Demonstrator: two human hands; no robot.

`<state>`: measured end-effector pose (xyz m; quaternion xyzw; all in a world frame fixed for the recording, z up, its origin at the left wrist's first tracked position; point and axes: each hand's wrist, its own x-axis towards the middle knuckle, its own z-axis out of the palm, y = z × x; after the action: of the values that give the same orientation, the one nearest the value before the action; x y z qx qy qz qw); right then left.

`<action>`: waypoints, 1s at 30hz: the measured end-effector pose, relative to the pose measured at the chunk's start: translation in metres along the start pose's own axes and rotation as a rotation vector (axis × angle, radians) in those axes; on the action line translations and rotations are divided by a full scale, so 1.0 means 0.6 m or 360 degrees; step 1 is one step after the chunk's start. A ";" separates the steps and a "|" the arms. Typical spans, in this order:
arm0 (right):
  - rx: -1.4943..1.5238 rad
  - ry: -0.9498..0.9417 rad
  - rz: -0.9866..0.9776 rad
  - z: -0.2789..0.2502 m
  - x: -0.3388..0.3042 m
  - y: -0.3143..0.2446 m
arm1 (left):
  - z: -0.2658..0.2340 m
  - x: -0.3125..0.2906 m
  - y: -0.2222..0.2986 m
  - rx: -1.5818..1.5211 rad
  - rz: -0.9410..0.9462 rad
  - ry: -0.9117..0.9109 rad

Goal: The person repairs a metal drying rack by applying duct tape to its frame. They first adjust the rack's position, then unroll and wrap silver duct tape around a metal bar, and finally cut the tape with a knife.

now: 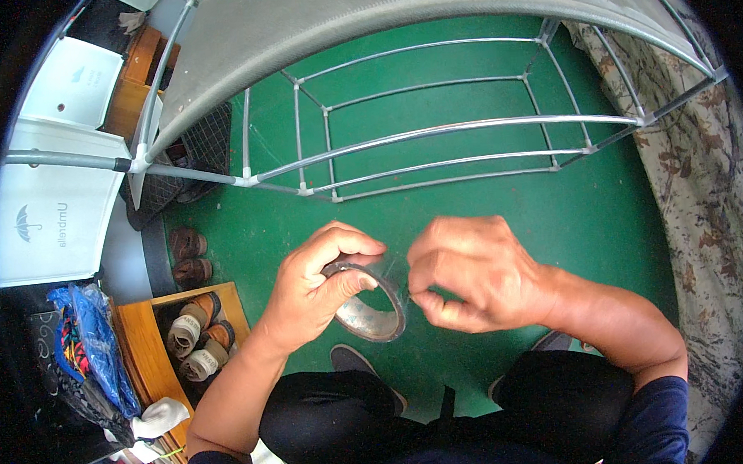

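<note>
Head view showed, far left of the left grip, white boxes (67, 92) and, nearer to it, a wooden cabinet (135, 333) with shoes (195, 337) inside. Next came the left grip (308, 293), closed on a tape roll (369, 325), the thumb lying over the near rim into the hole and the bent fingers beyond its upper edge.

This roll stood out just right of the left grip, between the two grips, above the green floor (468, 360). Tilted, it turned its open hole up toward the camera; seen so, its longer diameter slanted from the left thumb at upper left to a free lower-right edge. It was a broad ring with a dark, glossy rim and a greyish, scuffed inner wall; faint clear glints hung off its right side.

Ahead of both grips ran a silvery tube frame (450, 131). Just right of the roll was the right grip (477, 269), fingers curled and thumb drawn in near their tips; whether it had hold of anything could not be told. Far right of it hung a patterned cloth (695, 226).
</note>
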<state>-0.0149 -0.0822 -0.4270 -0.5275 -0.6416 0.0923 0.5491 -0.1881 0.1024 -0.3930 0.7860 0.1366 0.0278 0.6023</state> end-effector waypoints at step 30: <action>0.1534 -0.0053 0.1105 0.021 -0.032 0.005 | 0.005 0.001 0.007 0.0598 0.0680 0.0241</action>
<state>-0.0264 -0.0901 -0.4454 -0.3961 -0.3259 0.5556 0.6543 -0.1862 0.0988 -0.3899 0.8904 0.0152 0.1869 0.4147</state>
